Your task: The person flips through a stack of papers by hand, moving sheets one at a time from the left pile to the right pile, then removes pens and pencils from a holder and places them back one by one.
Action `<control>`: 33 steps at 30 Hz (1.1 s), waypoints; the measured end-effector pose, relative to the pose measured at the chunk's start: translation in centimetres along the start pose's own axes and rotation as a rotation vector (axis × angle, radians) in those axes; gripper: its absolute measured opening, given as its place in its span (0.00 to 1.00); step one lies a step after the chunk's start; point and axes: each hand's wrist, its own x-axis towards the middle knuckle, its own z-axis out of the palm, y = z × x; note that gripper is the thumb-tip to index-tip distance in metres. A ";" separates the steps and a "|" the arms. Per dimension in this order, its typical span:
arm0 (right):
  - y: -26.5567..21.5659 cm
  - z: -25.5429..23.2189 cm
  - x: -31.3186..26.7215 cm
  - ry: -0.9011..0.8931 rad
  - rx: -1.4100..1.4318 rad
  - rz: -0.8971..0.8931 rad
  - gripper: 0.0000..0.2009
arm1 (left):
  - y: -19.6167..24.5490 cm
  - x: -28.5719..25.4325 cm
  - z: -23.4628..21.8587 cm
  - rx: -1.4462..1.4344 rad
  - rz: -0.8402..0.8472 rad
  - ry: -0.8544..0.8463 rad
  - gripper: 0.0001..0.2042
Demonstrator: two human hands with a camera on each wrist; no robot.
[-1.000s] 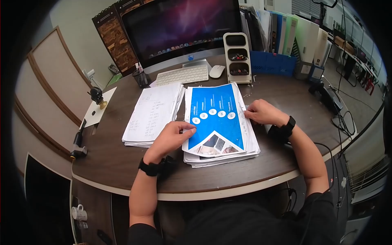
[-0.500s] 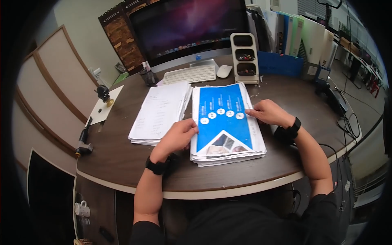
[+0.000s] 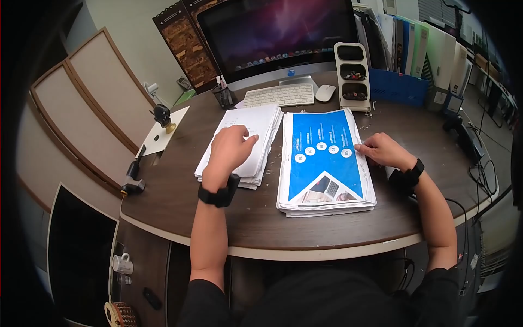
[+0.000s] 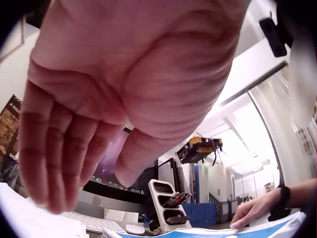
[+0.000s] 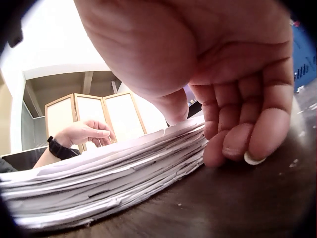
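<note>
Two paper stacks lie side by side on the desk. The right stack (image 3: 327, 163) has a blue printed sheet on top; the left stack (image 3: 267, 128) shows white pages. My left hand (image 3: 230, 150) is over the left stack, fingers extended and holding nothing; in the left wrist view the left hand (image 4: 119, 89) hangs above the white paper (image 4: 34, 218). My right hand (image 3: 388, 150) rests at the right edge of the blue-topped stack. In the right wrist view, the right hand (image 5: 213, 84) has its thumb on the top edge and relaxed fingers beside the stack (image 5: 109, 183).
Behind the stacks are a keyboard (image 3: 280, 96), a mouse (image 3: 326, 93), a pen cup (image 3: 223, 97) and a holder (image 3: 354, 76) before the monitor (image 3: 283, 38). Binders (image 3: 436, 52) stand at the back right. A dark tool (image 3: 132, 180) lies at the left edge; cables (image 3: 482, 177) at the right.
My left hand has moved left from the blue-topped stack's edge to over the white-paper stack. My right hand stays at the right edge. The head view has shifted left, moving the scene rightward.
</note>
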 end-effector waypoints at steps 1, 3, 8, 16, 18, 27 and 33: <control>0.0 0.1 0.0 0.004 -0.006 -0.006 0.26 | 0.4 0.4 0.1 0.001 -0.001 0.000 0.17; 0.1 0.3 0.1 0.010 -0.011 -0.015 0.26 | 1.8 1.0 0.8 0.264 -0.051 -0.232 0.21; 0.2 0.5 0.2 0.052 -0.155 -0.076 0.27 | 1.1 -1.2 4.4 0.205 -0.109 -0.204 0.20; 0.1 0.6 0.4 0.056 -0.213 -0.078 0.26 | 0.8 -1.4 5.2 0.207 -0.100 -0.098 0.14; 0.1 0.6 0.3 0.055 -0.219 -0.070 0.26 | 0.9 -1.4 5.2 0.182 -0.109 -0.072 0.15; 0.3 0.8 0.2 0.064 -0.190 -0.079 0.27 | -1.0 -0.6 5.2 0.236 -0.171 0.166 0.10; 0.0 0.5 0.0 0.052 -0.218 -0.064 0.27 | 2.4 -1.0 2.3 0.071 0.265 0.534 0.06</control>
